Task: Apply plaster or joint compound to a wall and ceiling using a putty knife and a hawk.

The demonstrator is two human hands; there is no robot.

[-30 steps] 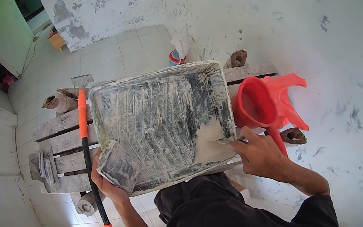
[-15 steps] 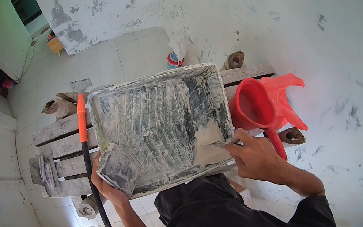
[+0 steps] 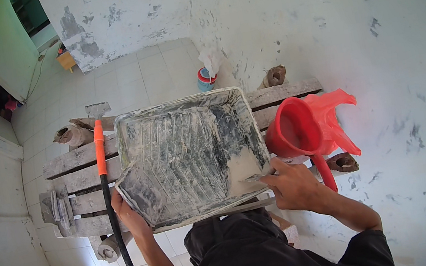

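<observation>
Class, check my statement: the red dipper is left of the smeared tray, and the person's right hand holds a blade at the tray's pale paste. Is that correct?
No: the head view shows the red dipper to the right of the smeared tray, not left. The rest is correct: the right hand holds a blade at the pale paste.

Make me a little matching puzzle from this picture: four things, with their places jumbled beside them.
1. Red plastic dipper with a handle
2. Smooth beige paste
3. Long black pole with orange grips
4. Flat grey square plate

A. In the near right corner of the large, smeared, rectangular tray
B. Right of the tray
C. At the person's left hand
D. Left of the tray

Pairs: 1-B; 2-A; 3-D; 4-C
</observation>
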